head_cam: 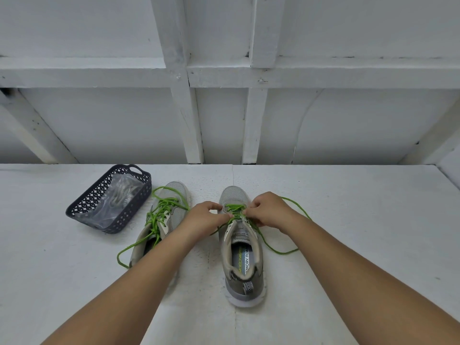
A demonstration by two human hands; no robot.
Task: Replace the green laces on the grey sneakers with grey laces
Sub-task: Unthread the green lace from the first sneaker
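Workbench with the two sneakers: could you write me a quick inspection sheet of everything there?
Surface: white table, lightly speckled.
Job's things: right sneaker, green lace partly undone, trailing right; left sneaker with its lace threaded, ends loose; dark basket holding a clear bag, contents unclear.
Clutter: nothing seen.
Grippers: left hand and right hand both pinch the lace over the right sneaker's eyelets, fingers curled.
Cables: nothing seen.
Surroundings: white-painted wooden frame and panels behind the table.
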